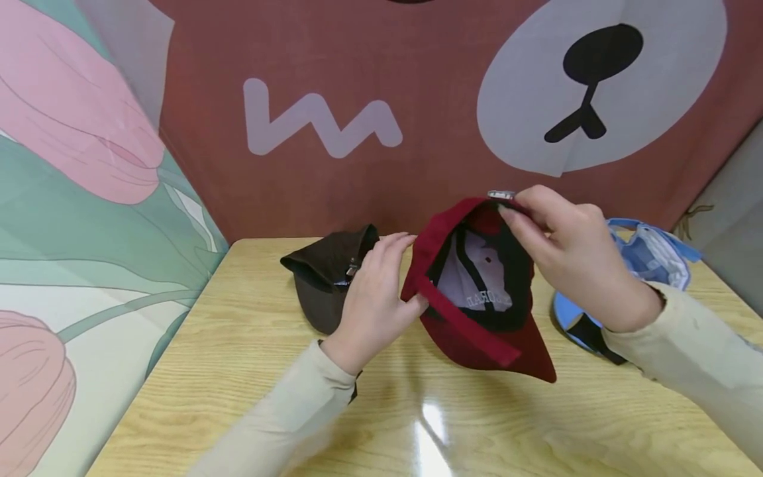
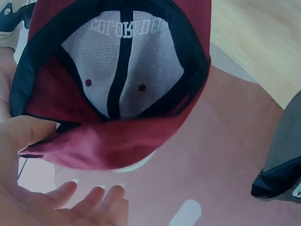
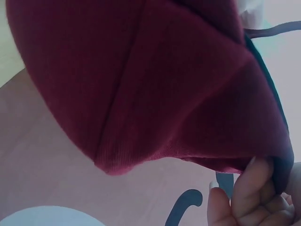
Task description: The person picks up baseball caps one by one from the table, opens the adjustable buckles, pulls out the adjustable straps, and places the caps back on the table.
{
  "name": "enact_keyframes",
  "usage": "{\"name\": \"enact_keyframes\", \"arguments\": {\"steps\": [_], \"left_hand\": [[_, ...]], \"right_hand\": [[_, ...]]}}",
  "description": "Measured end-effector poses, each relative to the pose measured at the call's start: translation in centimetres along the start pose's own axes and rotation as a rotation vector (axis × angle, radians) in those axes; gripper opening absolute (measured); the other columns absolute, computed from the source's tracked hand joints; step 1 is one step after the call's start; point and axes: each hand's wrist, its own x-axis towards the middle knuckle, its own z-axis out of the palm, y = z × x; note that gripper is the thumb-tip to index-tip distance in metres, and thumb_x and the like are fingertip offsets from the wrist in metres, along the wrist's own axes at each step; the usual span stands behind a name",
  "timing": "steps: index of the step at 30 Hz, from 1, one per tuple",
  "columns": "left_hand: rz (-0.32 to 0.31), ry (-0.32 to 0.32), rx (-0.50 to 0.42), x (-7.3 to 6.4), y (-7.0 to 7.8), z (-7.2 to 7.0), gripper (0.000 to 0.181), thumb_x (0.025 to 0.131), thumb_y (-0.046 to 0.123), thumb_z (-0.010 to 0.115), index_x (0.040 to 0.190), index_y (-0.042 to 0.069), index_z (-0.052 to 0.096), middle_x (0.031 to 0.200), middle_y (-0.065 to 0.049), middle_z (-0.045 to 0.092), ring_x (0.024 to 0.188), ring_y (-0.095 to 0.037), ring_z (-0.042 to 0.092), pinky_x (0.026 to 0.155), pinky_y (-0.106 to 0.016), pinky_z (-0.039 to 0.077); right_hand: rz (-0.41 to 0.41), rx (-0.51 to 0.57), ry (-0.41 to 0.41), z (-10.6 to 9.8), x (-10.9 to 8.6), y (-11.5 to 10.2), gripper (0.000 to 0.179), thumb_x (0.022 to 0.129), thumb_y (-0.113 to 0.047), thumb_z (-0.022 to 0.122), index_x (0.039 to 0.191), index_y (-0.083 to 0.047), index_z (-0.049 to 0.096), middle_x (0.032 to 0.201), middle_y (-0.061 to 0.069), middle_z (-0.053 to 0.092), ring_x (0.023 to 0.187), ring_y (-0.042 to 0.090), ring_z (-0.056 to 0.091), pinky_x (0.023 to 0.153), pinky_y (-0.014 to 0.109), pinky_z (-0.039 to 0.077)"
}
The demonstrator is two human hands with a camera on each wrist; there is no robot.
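Observation:
A dark red baseball cap [image 1: 438,252] is held above the table, its opening toward me, showing a black band and a pale mesh lining with reversed letters. My right hand [image 1: 572,255] pinches its upper edge beside a small metal buckle [image 1: 501,195]. My left hand [image 1: 375,301] holds the left edge at the base of a loose red strap [image 1: 471,324]. In the left wrist view, the thumb [image 2: 35,132] lies over that edge, and the other fingers extend below, apart from the cloth. The right wrist view shows the cap's outer crown [image 3: 131,84].
A dark brown cap [image 1: 324,265] lies on the wooden table [image 1: 250,384] behind my left hand. A blue cap [image 1: 572,315] with a pale lining lies at the right, partly hidden by my right arm. A printed cloth [image 1: 334,192] hangs behind the table.

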Motion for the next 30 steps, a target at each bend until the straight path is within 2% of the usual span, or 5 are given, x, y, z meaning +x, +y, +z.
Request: {"name": "enact_keyframes", "arguments": {"steps": [7, 11, 20, 25, 30], "left_hand": [[-0.130, -0.088, -0.051, -0.4, -0.6, -0.1, 0.066, 0.078, 0.007, 0.076, 0.137, 0.001, 0.046, 0.132, -0.013, 0.053, 0.112, -0.027, 0.054, 0.091, -0.040, 0.049], [-0.234, -0.115, -0.094, -0.9, -1.3, -0.3, 0.058, 0.086, 0.009, 0.070, 0.138, 0.001, 0.046, 0.126, -0.010, 0.060, 0.087, -0.020, 0.060, 0.076, -0.035, 0.052], [-0.360, -0.154, -0.235, -2.2, -2.6, -0.2, 0.030, 0.103, 0.017, 0.041, 0.120, 0.003, 0.061, 0.070, -0.003, 0.061, 0.057, -0.014, 0.052, 0.058, -0.033, 0.045], [-0.466, -0.100, -0.450, -2.4, -2.6, 0.0, 0.032, 0.106, 0.020, 0.035, 0.098, 0.001, 0.060, 0.069, -0.010, 0.059, 0.061, -0.022, 0.057, 0.060, -0.034, 0.050], [-0.591, -0.087, -0.704, -2.3, -2.1, -0.4, 0.045, 0.107, 0.030, 0.030, 0.108, -0.005, 0.059, 0.074, -0.017, 0.061, 0.062, -0.025, 0.059, 0.058, -0.041, 0.056]], "right_hand": [[-0.032, -0.025, 0.035, -0.3, -0.2, -0.2, 0.010, 0.086, 0.006, 0.067, 0.088, -0.002, 0.062, 0.064, -0.003, 0.043, 0.050, 0.001, 0.033, 0.049, 0.018, 0.029], [-0.016, -0.028, 0.053, -0.6, -0.4, 0.0, 0.010, 0.086, 0.007, 0.067, 0.091, 0.000, 0.062, 0.064, -0.002, 0.042, 0.051, 0.000, 0.032, 0.048, 0.017, 0.030], [0.038, 0.000, 0.066, -0.9, -0.7, 0.6, 0.009, 0.089, 0.003, 0.065, 0.097, 0.000, 0.063, 0.062, -0.003, 0.044, 0.050, 0.001, 0.031, 0.047, 0.020, 0.028], [0.000, 0.017, 0.060, -0.7, -0.8, 0.8, 0.013, 0.085, 0.008, 0.067, 0.096, 0.002, 0.064, 0.073, -0.006, 0.056, 0.058, -0.004, 0.041, 0.051, 0.015, 0.033], [-0.021, 0.021, 0.053, -0.6, -1.1, 1.0, 0.016, 0.081, 0.010, 0.069, 0.094, 0.002, 0.066, 0.083, -0.008, 0.063, 0.069, -0.008, 0.049, 0.060, 0.010, 0.038]]}}
